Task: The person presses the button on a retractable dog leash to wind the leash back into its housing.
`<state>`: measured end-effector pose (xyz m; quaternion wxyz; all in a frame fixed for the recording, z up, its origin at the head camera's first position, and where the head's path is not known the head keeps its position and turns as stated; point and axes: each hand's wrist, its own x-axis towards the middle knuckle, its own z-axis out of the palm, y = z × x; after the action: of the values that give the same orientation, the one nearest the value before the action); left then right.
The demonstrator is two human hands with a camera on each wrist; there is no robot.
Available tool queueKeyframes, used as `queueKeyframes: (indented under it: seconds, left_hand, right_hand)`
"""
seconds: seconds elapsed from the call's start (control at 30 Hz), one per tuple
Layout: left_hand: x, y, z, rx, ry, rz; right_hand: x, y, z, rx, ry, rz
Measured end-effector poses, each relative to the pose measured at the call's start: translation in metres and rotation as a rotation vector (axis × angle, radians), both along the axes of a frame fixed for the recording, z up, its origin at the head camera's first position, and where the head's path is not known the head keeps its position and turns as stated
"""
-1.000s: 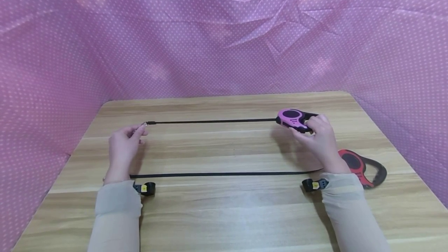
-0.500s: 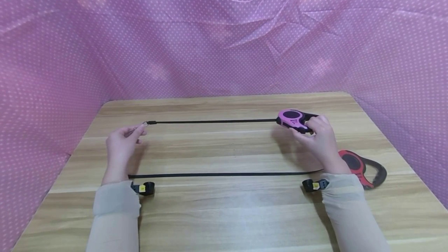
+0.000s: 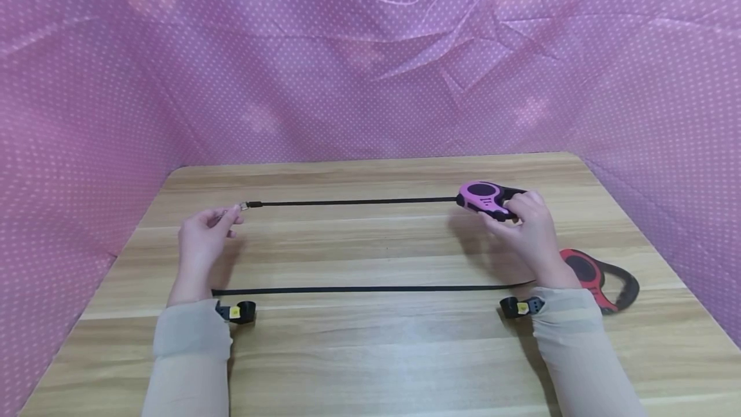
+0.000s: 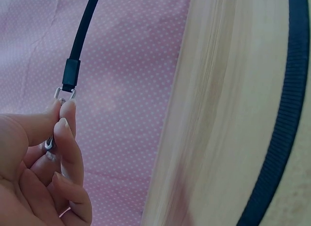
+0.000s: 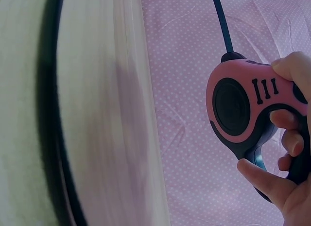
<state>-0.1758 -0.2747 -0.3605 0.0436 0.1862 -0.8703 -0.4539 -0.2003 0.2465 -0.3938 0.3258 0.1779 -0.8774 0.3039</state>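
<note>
My right hand [image 3: 523, 230] grips the handle of a pink and black retractable dog leash [image 3: 482, 197], held above the table. In the right wrist view, fingers curl through the handle of the pink leash [image 5: 232, 107]. Its black strap [image 3: 359, 202] runs taut to the left. At that end my left hand [image 3: 202, 237] pinches the metal clip [image 3: 244, 206]; fingers hide most of it. The left wrist view shows the clip's ring [image 4: 64, 93] just beyond the fingertips. Partly behind my right wrist, a red and black retractable leash [image 3: 583, 269] lies on the table.
The red leash's black strap [image 3: 370, 289] lies stretched across the wooden table [image 3: 382, 352], nearer to me, its left end hidden by my left wrist. Pink dotted cloth [image 3: 347, 82] hangs behind and at both sides. Each wrist wears a small black camera [image 3: 246, 312].
My left hand has shifted very slightly, and more of the metal clip's ring shows past its fingertips. The right hand and the pink leash's body have stayed nearly still.
</note>
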Motion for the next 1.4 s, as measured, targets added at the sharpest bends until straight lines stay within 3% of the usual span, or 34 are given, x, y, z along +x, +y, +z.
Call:
queueKeyframes:
  seconds: [0.57,1.4]
  left_hand:
    - [0.001,0.005,0.0,0.032,-0.043,-0.03]
    - [0.001,0.011,-0.001,-0.002,-0.032,-0.057]
  right_hand:
    - [-0.001,-0.001,-0.001,0.002,0.034,0.036]
    - [0.001,-0.005,0.0,0.011,0.01,0.03]
